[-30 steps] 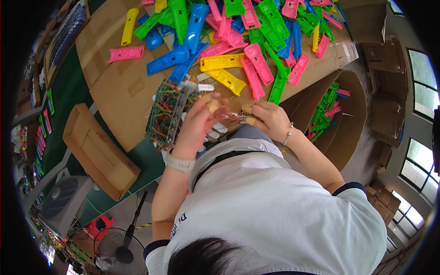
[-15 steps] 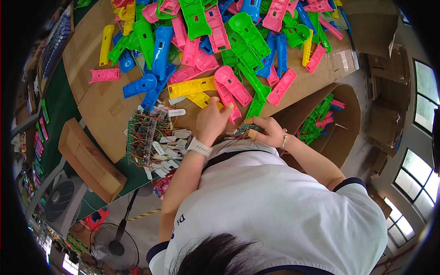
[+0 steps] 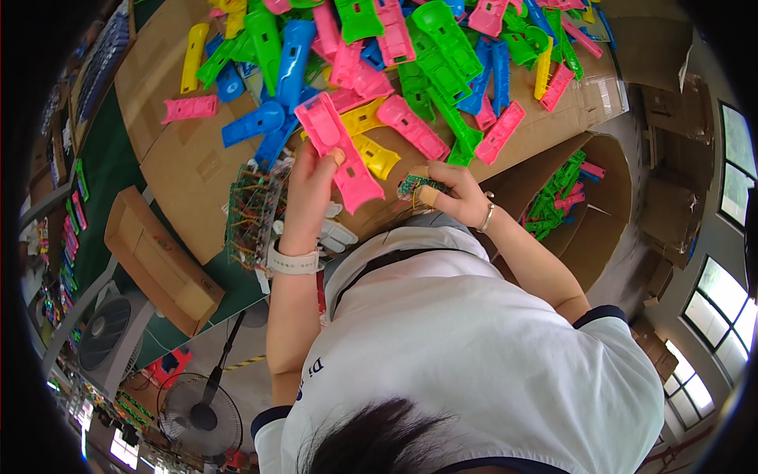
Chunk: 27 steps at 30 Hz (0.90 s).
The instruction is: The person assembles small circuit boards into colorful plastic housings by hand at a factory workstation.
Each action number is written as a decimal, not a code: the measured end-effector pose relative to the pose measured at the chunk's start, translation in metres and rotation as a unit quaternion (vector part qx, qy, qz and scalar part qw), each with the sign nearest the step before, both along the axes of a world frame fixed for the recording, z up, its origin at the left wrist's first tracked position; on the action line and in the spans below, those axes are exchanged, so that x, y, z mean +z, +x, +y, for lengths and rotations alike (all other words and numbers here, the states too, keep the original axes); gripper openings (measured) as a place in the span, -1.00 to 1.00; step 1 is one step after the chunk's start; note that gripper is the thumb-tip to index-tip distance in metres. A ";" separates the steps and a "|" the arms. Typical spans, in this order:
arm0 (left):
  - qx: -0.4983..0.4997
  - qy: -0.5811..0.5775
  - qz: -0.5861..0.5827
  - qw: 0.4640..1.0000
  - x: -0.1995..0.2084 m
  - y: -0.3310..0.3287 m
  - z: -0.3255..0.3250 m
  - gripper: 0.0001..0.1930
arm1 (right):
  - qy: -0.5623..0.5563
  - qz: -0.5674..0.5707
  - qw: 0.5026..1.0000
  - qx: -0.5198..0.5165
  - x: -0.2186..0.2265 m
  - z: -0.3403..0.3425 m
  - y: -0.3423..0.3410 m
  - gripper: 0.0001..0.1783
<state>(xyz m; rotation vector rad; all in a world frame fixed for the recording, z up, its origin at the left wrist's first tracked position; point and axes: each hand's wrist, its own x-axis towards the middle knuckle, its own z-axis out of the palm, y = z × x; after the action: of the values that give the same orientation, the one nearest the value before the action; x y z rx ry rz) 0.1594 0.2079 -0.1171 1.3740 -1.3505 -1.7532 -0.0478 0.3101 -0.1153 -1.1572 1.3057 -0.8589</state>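
Observation:
My left hand (image 3: 310, 188) is closed on a long pink plastic shell (image 3: 347, 162), thumb on its face, holding it tilted above the near edge of the cardboard-covered table. To its right, my right hand (image 3: 460, 197) pinches a small green circuit board (image 3: 412, 186) with thin wires hanging from it. The board and the pink shell are apart. Beyond both hands lies a heap of pink, green, blue and yellow plastic shells, among them a yellow shell (image 3: 376, 156) and another pink shell (image 3: 412, 128). Beside my left wrist sits a bunch of wired circuit boards (image 3: 251, 207), partly hidden.
White plastic pieces (image 3: 338, 235) lie by my left wrist. An open cardboard tray (image 3: 158, 265) is on the green surface at left. On the right stands a large cardboard box (image 3: 612, 245) with green and pink shells inside. A fan (image 3: 201, 419) stands at lower left.
My left hand has picked the pink shell up off the near side of the heap and moved left with it. My right hand keeps the circuit board, now slightly higher.

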 end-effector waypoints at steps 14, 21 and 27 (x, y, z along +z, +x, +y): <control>0.045 0.163 0.382 0.908 0.061 0.071 0.034 -0.39 | -0.094 0.239 0.960 0.114 0.075 -0.056 0.090 -0.70; 0.127 0.065 0.344 0.928 0.067 0.094 0.050 -0.50 | -0.252 0.259 0.916 0.172 0.095 -0.054 0.117 -0.76; 0.095 0.011 0.317 0.944 0.073 0.100 0.056 -0.50 | -0.251 0.244 0.928 0.127 0.092 -0.056 0.136 -0.72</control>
<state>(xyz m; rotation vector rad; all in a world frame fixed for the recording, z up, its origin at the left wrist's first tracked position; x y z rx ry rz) 0.2595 0.2642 -0.0439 0.7981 -0.8152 -1.8517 0.0884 0.2538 -0.0236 -1.9993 1.3161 -0.7548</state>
